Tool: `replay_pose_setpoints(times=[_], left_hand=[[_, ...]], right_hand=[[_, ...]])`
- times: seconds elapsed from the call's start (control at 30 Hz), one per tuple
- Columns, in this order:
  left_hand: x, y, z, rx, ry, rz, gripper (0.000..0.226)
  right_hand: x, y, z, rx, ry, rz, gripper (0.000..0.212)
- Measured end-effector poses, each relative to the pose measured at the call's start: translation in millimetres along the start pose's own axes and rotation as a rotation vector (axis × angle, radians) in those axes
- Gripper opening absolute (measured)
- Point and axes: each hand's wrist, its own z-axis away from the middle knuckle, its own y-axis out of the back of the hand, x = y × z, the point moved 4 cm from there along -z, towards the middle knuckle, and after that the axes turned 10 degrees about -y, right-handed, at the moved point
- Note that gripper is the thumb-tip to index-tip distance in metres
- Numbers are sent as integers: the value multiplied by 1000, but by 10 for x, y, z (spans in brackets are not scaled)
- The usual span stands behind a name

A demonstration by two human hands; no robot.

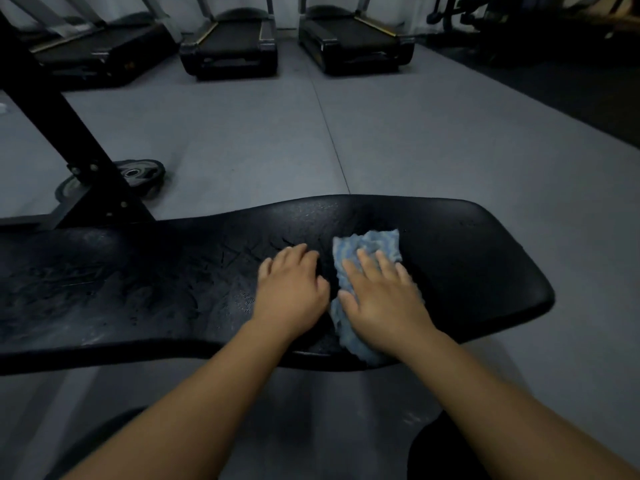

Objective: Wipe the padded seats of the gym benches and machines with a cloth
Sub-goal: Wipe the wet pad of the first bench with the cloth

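A long black padded bench seat (467, 258) stretches across the view from left to right, its surface cracked and speckled with wet spots. A crumpled blue cloth (375, 245) lies on the pad right of centre. My right hand (379, 296) presses flat on the cloth, fingers straight and spread. My left hand (289, 289) rests on the bare pad just left of the cloth, fingers slightly bent at the tips and holding nothing.
A black metal frame post (65, 133) rises at the left, with a weight plate (138, 174) on the grey floor behind it. Three treadmills (232, 39) stand in a row at the back. Dark machines fill the far right corner.
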Motion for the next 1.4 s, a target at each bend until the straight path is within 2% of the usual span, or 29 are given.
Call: replay_pose_setpoints(times=[0.1,0.2,0.3,0.33,0.4,0.5,0.63,0.73,0.83,0.93,1.03,1.13,1.2,1.27,1.33,1.4], left_hand=[[352,-111,112,-5,-61,9,59],[419,-161,155,6,-59,-24,59],[415,-157,145,10,-72,-32,54],[419,-159,140,-1,-75,-30,52],[428,-147,138,-10,-72,-23,49],[433,-158,74,-13,-78,-13,47],[587,-231,-213,-56,-139,2,49],[684,-246,-430,-58,-166,17,48],[665,-260,-447,-31,-192,20,56],[639,-297,-425,-14,-202,20,52],[661,-281,-449,28,-185,7,50],[670,-280,-449,66,-194,-2,51],[641,-282,-450,109,-197,15,47],[603,-286,-459,152,-178,41,38],[589,-300,-465,168,-162,50,34],[591,-304,-460,165,-162,28,38]], right_hand=[[221,26,287,46,127,-65,75],[633,100,78,82,-32,-111,67],[548,147,-223,57,-196,-124,59],[437,104,-237,37,-188,-100,64],[247,44,-64,16,-58,-38,73],[415,52,280,-12,79,-22,83],[881,117,-211,-25,-100,23,74],[721,110,-624,-10,-191,33,62],[661,101,-485,-18,-50,11,61],[961,156,-289,-33,51,4,71],[1175,192,-709,-8,-84,29,62],[917,152,-1240,-6,-174,44,61],[672,114,-1327,-18,-137,12,59],[563,91,-1147,-13,-25,-6,56],[664,117,-930,9,83,-37,55],[868,164,-1017,10,68,-35,56]])
